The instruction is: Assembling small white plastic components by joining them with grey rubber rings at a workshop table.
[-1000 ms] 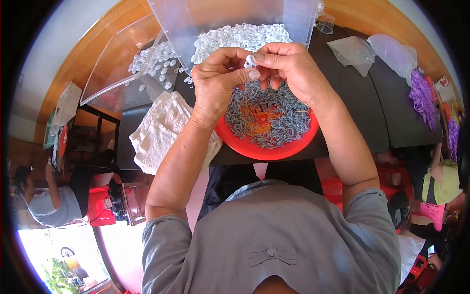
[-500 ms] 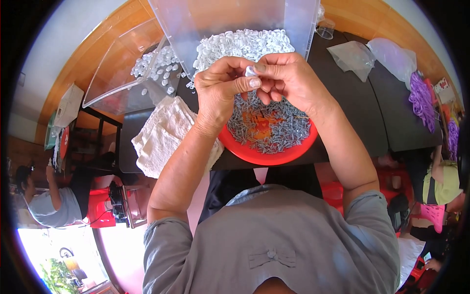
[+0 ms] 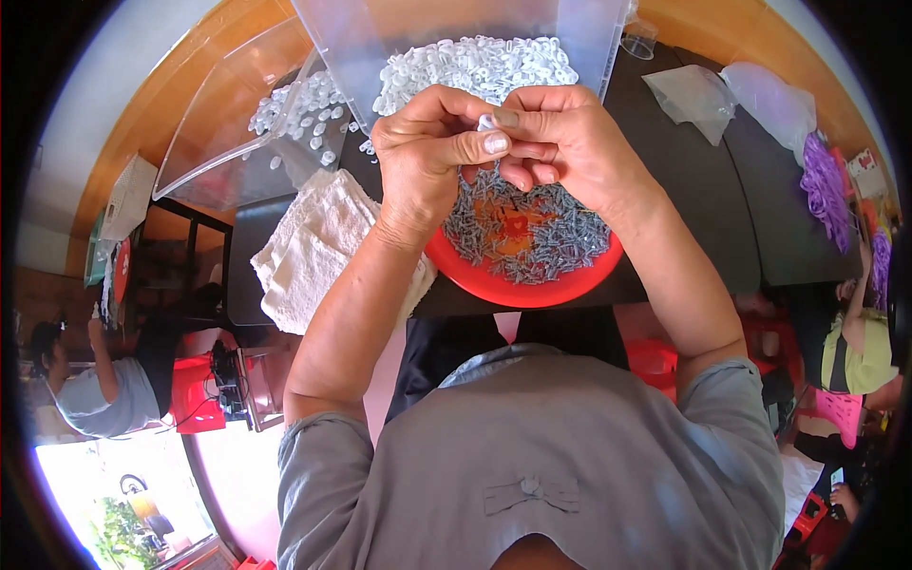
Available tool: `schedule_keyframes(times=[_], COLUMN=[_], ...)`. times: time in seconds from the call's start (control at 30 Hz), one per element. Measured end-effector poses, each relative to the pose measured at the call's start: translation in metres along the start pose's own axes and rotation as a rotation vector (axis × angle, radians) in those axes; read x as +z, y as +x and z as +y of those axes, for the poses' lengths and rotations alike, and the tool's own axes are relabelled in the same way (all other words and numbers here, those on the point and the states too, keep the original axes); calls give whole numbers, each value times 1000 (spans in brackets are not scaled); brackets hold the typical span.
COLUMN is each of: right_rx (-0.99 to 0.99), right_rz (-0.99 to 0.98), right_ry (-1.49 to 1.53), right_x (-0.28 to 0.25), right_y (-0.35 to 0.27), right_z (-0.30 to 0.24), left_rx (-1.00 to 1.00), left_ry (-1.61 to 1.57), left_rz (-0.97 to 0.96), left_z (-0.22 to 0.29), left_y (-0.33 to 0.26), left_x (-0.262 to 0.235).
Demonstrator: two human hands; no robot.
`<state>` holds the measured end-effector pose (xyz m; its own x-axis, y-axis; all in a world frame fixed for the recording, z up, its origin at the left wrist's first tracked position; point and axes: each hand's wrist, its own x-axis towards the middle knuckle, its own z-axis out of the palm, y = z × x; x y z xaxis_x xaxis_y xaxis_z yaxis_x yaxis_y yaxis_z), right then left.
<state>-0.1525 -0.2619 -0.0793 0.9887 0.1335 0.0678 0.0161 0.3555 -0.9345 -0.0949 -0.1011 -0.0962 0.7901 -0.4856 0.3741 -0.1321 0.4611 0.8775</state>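
Observation:
My left hand (image 3: 432, 152) and my right hand (image 3: 570, 142) meet above a red bowl (image 3: 518, 285), pinching one small white plastic piece (image 3: 487, 123) between thumbs and fingertips. The bowl holds a heap of small grey metal parts (image 3: 532, 233). Just beyond my hands stands a clear plastic bin (image 3: 589, 38) filled with many of the same white pieces (image 3: 456, 66). Both hands hide part of the bowl's far rim.
A clear lid (image 3: 228, 123) with loose white pieces lies to the left. A folded white towel (image 3: 309, 247) rests beside the bowl on the dark table (image 3: 712, 190). Clear bags (image 3: 693, 90) and purple items (image 3: 826, 185) lie right. Other people sit at left (image 3: 90, 389) and right (image 3: 855, 332).
Both hands have stayed together on the white piece, with the fingers shifting slightly around it. The view has tilted a little, so bowl and bin sit slightly lower.

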Motion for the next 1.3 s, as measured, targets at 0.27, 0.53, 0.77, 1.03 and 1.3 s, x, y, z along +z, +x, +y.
schedule_keyframes(times=[0.27,0.53,0.77,1.03,1.3], right_rx=[-16,-11,56,23,-98], right_rz=[1,93,0,-42,142], right_ry=[-54,-66,30,17,-89], right_x=[1,-5,-8,-6,-1], right_y=[1,3,1,2,4], right_z=[-1,0,2,4,5], left_rx=[54,120,127,87,109], left_ry=[92,142,243,137,199], left_rz=[3,3,28,27,73], left_z=[-5,-7,-10,-11,-15], left_y=[2,-3,-9,-5,-1], left_x=[-3,6,4,1,10])
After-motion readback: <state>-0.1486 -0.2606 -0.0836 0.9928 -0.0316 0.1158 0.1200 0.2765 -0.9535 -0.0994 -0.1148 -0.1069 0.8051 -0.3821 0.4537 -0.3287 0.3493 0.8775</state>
